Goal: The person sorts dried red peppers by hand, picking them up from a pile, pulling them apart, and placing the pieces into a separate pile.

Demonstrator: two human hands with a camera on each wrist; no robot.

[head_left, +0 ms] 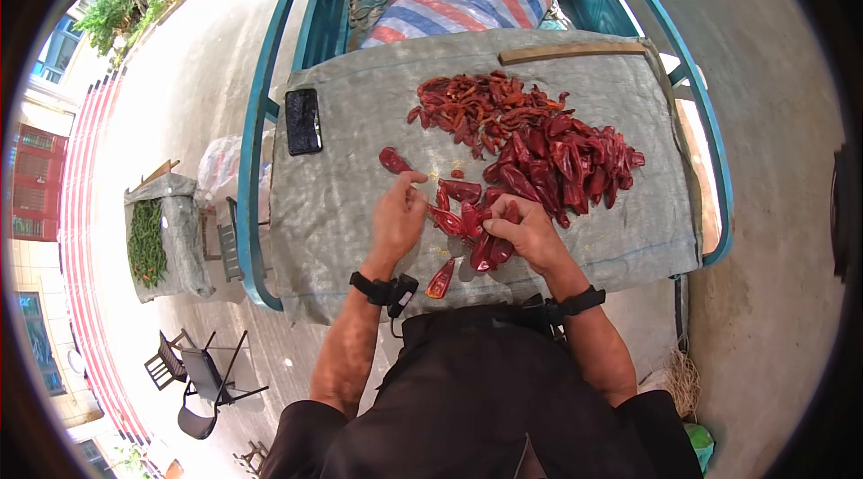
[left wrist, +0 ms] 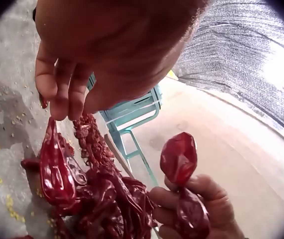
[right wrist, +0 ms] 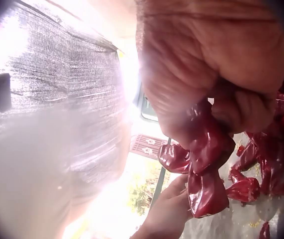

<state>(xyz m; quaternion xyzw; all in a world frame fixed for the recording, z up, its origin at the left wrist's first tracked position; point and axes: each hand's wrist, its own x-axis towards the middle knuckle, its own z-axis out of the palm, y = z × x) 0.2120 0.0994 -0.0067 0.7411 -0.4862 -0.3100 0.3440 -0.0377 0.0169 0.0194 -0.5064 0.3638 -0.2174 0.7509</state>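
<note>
Several dried red peppers [head_left: 483,250] are gripped in my right hand [head_left: 530,236], hanging below its fingers; in the right wrist view the hand [right wrist: 211,64] covers the upper part of these glossy peppers [right wrist: 209,191]. My left hand [head_left: 398,218], fingers loosely bent, is left of them over the cloth. The left wrist view has its fingertips [left wrist: 59,107] at the narrow tip of a split red pepper [left wrist: 57,174]; whether they touch, I cannot tell. Loose peppers [head_left: 460,190] lie between the hands, and one [head_left: 440,279] lies nearer my body.
A large pepper heap [head_left: 575,160] and a pile of shrivelled pieces [head_left: 485,106] lie farther back on the grey cloth [head_left: 351,200]. A phone [head_left: 303,121] is at left, a wooden strip [head_left: 571,52] at the back. Blue-green rails [head_left: 249,200] frame the cloth. Seeds are scattered about.
</note>
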